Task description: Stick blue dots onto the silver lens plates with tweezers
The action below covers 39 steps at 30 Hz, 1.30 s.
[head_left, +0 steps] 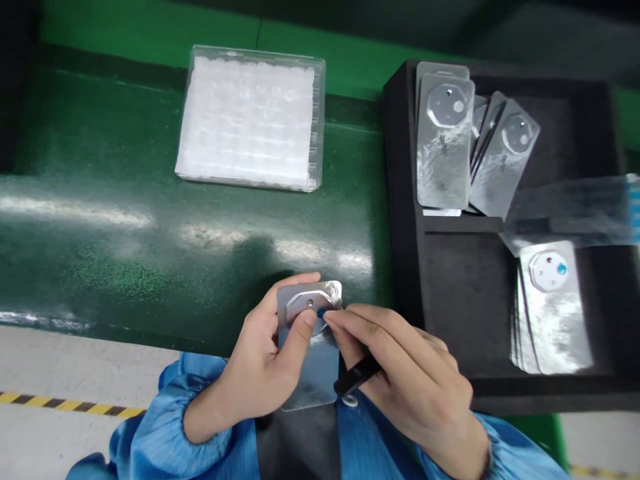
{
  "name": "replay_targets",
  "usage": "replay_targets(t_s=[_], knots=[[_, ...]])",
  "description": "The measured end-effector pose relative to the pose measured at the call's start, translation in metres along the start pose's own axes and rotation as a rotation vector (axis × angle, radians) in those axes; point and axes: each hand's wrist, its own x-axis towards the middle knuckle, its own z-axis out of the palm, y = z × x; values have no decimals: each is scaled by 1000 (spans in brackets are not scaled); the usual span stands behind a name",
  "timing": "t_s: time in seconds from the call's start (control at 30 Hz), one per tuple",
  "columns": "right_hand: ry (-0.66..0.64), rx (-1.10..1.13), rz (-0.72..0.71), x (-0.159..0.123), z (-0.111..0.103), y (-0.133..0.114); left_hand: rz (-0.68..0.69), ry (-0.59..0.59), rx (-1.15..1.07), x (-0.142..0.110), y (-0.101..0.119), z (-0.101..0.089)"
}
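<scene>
Your left hand [255, 367] is closed on a metal plate [317, 377], which you hold just past the front edge of the bench; your fingers curl behind its top end, and your thumb [306, 327] presses its face beside a small central hole; a raised octagonal disc [300, 300] covers that end of the plate, with a tiny blue spot [322, 312] at its edge, partly hidden by your fingertips; your right hand [407, 370] is curled narrowly around a slim black tool [356, 375], its tip out of sight, while your fingertips [333, 320] reach the plate at the blue spot; the plate looks light, thin and stiff, and its shiny face may be slippery; its long edges seem the safest place to hold, well away from the disc, which may be delicate; on your right, a black foam tray [400, 200] holds an upper group of similar plates [444, 140] and a lower stack [553, 313], whose top disc has a blue spot; a blurred strip of clear film [565, 207] crosses the tray; ahead on the green bench [100, 260] sits a clear plastic box [320, 120] of white contents; your blue sleeves [165, 407] gather at elastic cuffs; beyond them, yellow-and-black tape [65, 404] runs along the floor.
</scene>
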Motion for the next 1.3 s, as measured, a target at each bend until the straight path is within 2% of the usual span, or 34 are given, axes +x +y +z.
replay_targets(t_s=[0.4,0.57,0.83,0.9,0.97,1.07,1.13,1.23,1.3], knots=[[-4,43,32,1,2,-4,11,-1,-30,-1,-1,0],[9,55,50,1,2,-5,23,34,4,1,1,1],[3,90,65,-2,2,-7,22,81,-72,3,7,6],[23,166,120,-1,2,-8,16,83,-93,4,7,7],[74,286,236,-1,0,-10,3,86,-121,4,6,7],[244,499,449,-2,-7,-10,-21,90,-179,3,4,7],[319,640,530,-3,-12,-9,-22,90,-193,2,3,7],[297,754,561,-6,-18,-7,-19,92,-178,1,3,7],[240,703,614,-8,-19,-7,-28,84,-173,1,3,7]])
